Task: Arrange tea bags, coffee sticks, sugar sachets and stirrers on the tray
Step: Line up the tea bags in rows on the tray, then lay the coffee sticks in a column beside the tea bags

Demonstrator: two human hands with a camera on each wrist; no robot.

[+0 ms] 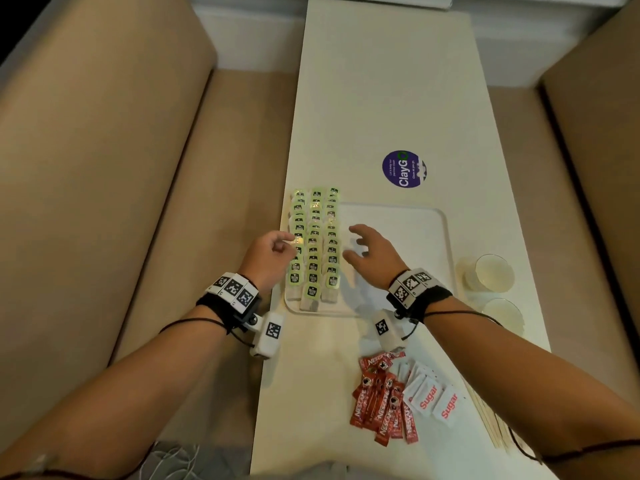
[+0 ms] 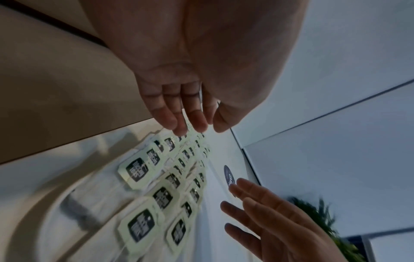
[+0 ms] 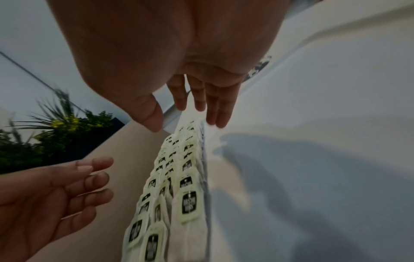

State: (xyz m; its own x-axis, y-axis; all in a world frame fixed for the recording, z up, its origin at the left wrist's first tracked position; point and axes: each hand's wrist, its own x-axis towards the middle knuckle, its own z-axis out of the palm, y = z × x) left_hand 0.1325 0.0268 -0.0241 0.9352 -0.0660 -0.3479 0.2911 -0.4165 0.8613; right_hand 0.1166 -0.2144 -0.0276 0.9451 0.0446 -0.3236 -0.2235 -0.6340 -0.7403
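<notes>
From the head view, a white tray (image 1: 434,233) lies on the long white table (image 1: 381,98), and three neat columns of green-tagged tea bags (image 1: 314,244) fill its left part. The left hand (image 1: 270,252) hovers at the left edge of those columns, its fingers loosely curled and holding nothing. The right hand (image 1: 372,249) hovers over the bare tray just right of the tea bags, fingers spread and empty. Nearer the person, off the tray, lie a heap of red Nescafe coffee sticks (image 1: 381,400), white sugar sachets (image 1: 431,398) beside them, and wooden stirrers (image 1: 491,420) along the table's right edge. Two clear plastic cups (image 1: 490,273) stand right of the tray, and a round purple ClayGo sticker (image 1: 404,169) lies beyond it.

The left wrist view shows the left hand's fingers (image 2: 177,113) relaxed, close together above the tea bags, touching none that I can tell.

The right wrist view shows the right hand's fingers (image 3: 199,95) straight and slightly parted above the rows.
</notes>
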